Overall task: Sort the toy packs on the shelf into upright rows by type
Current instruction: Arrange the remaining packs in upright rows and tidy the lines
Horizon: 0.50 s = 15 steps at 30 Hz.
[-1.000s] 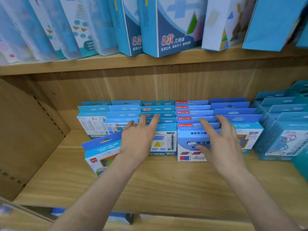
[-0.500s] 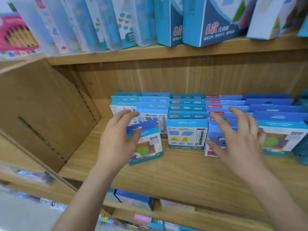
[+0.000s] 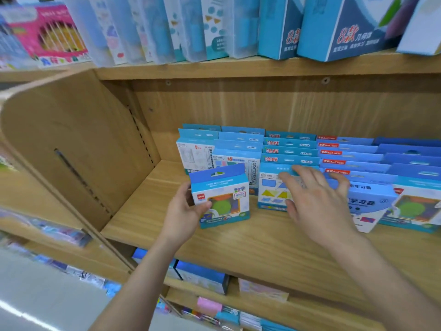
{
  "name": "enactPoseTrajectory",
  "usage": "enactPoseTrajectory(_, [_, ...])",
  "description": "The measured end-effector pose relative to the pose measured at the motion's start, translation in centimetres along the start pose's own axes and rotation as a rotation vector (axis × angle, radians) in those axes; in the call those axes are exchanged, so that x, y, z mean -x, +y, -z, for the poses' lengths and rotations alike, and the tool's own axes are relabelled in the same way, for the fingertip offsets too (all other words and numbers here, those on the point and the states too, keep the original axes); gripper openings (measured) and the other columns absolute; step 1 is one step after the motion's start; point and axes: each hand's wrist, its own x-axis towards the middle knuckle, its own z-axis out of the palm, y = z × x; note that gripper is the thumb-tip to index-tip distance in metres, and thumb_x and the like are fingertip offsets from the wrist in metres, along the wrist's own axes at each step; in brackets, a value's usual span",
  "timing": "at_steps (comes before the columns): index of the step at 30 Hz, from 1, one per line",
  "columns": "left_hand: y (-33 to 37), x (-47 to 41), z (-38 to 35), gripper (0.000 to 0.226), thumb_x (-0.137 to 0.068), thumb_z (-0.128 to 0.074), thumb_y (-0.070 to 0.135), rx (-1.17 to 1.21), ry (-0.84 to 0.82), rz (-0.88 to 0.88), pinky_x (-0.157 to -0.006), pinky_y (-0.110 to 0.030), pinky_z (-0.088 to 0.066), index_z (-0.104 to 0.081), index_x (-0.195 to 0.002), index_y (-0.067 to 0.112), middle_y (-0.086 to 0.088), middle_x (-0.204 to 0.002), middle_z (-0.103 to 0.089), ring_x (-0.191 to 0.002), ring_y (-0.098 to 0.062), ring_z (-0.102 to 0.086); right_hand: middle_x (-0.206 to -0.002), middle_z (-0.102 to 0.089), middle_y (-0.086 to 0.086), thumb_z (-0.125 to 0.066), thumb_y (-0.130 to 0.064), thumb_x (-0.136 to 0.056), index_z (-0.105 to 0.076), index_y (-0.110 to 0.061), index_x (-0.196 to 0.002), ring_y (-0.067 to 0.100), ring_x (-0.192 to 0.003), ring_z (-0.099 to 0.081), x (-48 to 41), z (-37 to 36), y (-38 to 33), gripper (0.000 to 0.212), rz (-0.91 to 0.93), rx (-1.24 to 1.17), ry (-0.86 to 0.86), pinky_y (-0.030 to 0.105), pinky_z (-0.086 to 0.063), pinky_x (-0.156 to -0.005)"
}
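My left hand point(image 3: 183, 211) grips a blue toy pack with a green circle on its front point(image 3: 220, 195) by its left edge, upright, in front of the left rows. My right hand point(image 3: 315, 199) hovers with fingers spread over the front pack showing yellow triangles point(image 3: 272, 192); I cannot tell whether it touches that pack. Behind stand upright rows of blue packs: a white-fronted row point(image 3: 195, 154), a row marked 15 point(image 3: 238, 158), a red-lettered row point(image 3: 290, 149), a red-label row point(image 3: 346, 156). A matching green-circle pack point(image 3: 415, 209) fronts the far right row.
The wooden shelf board point(image 3: 250, 240) has bare wood to the left of the rows. A wooden side panel point(image 3: 78, 144) closes the left end. Tall boxes point(image 3: 346, 27) line the shelf above. More packs point(image 3: 202, 275) lie on the shelf below.
My left hand has taken hold of the green-circle pack and pulled it forward and rightward off the left rows. My right hand has drifted left over the triangle pack. The view has swung left.
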Motion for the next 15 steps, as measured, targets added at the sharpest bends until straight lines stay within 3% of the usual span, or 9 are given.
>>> enactPoseTrajectory(4, [0.5,0.1,0.5,0.029,-0.088,-0.060,0.000,0.161,0.057,0.033,-0.059,-0.017,-0.053,-0.052,-0.108,0.020,0.000,-0.100,-0.070,-0.079,-0.002,-0.069,-0.129,-0.053,0.009,-0.078,-0.017,-0.067,-0.058,-0.023,-0.118,0.026,-0.121,-0.051,0.0,0.0,-0.2,0.056,-0.003,-0.033,0.007,0.053,-0.027,-0.094])
enactPoseTrajectory(8, [1.3,0.8,1.2,0.035,-0.091,-0.058,0.011,0.331,0.073,0.102,-0.058,-0.027,-0.057,-0.051,-0.125,0.006,-0.008,-0.100,-0.073,-0.082,-0.021,-0.072,-0.136,-0.048,0.006,-0.071,-0.024,-0.077,-0.052,-0.023,-0.127,0.025,-0.127,-0.044,0.4,0.9,-0.8,0.053,-0.027,-0.164,0.032,0.052,-0.030,-0.096])
enactPoseTrajectory(10, [1.7,1.5,1.2,0.032,-0.092,-0.056,0.013,0.378,0.051,0.121,-0.059,-0.030,-0.058,-0.053,-0.123,0.006,-0.009,-0.099,-0.074,-0.083,-0.025,-0.072,-0.134,-0.050,-0.006,-0.062,-0.034,-0.087,-0.046,-0.029,-0.133,0.015,-0.124,-0.046,0.9,2.0,-1.7,0.049,-0.120,-0.493,-0.054,0.045,-0.034,-0.097])
enactPoseTrajectory(12, [2.0,2.4,0.7,0.030,-0.092,-0.055,0.013,0.419,0.029,0.127,-0.062,-0.033,-0.059,-0.056,-0.120,0.005,-0.011,-0.098,-0.074,-0.083,-0.027,-0.072,-0.123,-0.056,-0.017,-0.056,-0.048,-0.086,-0.041,-0.035,-0.136,0.000,-0.112,-0.054,1.6,2.9,-2.9,0.054,-0.246,-0.939,-0.271,0.033,-0.044,-0.096])
enactPoseTrajectory(15, [2.6,3.7,-0.7,0.030,-0.089,-0.056,0.013,0.450,-0.017,0.109,-0.057,-0.030,-0.057,-0.056,-0.117,0.004,-0.013,-0.096,-0.074,-0.079,-0.027,-0.072,-0.108,-0.068,-0.011,-0.060,-0.048,-0.073,-0.046,-0.035,-0.130,0.001,-0.095,-0.066,3.0,3.0,-3.8,0.060,-0.323,-1.363,-0.430,0.024,-0.053,-0.079])
